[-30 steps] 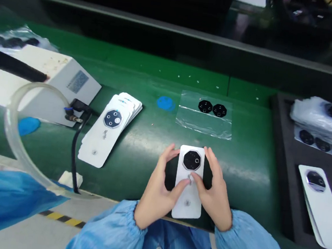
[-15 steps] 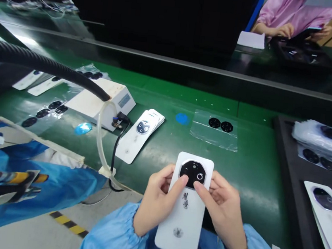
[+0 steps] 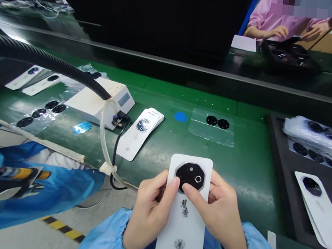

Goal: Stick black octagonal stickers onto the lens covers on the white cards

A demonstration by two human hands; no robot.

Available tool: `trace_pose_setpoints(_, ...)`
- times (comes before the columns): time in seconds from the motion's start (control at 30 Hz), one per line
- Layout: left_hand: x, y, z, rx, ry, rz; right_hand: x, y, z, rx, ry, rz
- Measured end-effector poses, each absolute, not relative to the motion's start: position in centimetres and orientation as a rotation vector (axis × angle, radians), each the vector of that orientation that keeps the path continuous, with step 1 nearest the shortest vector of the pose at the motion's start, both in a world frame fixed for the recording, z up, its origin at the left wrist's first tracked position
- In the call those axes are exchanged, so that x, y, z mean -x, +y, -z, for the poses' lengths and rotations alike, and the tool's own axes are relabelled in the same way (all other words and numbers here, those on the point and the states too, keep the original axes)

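Note:
A white phone back cover (image 3: 192, 231) with dark lettering and a round emblem is held upright between both hands. Near its top sits a black octagonal camera lens piece (image 3: 194, 175). My left hand (image 3: 152, 209) grips the left edge, thumb pressed on the lens piece's lower left. My right hand (image 3: 222, 211) grips the right edge, thumb on the lower middle of the same piece. The fingers of both hands curl behind the cover, partly hidden. Beyond the hands, a clear film sheet (image 3: 198, 132) carries two black round pieces (image 3: 223, 124).
Left of centre lies a stack of white covers (image 3: 130, 142) beside a white box (image 3: 96, 106) with a black corrugated hose (image 3: 55, 64). On the right, a black tray (image 3: 282, 181) holds covers (image 3: 320, 214) and bagged lens pieces (image 3: 318, 128). Co-workers sit left and across.
The cover has turned slightly more upright in my hands. Both thumbs have slid left across the lens piece. The view has shifted a little; the co-worker across has moved their hands.

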State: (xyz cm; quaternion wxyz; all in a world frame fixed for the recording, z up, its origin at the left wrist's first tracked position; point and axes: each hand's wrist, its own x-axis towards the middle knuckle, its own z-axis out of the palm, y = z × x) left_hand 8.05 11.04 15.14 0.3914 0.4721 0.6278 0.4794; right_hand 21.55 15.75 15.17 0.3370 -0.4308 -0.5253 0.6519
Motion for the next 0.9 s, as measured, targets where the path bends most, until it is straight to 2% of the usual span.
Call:
trace_pose_setpoints(0.3, -8.4, 11.1, -14.9, -1.119, 1.563, -1.203, -21.7, 15.5, -15.0, 1.164, -1.554, -1.403)
trace_pose_setpoints(0.9, -8.7, 10.9, -15.5, -1.143, 1.645, -1.224, -22.3, 14.4, -15.4, 1.306, -1.352, -1.594)
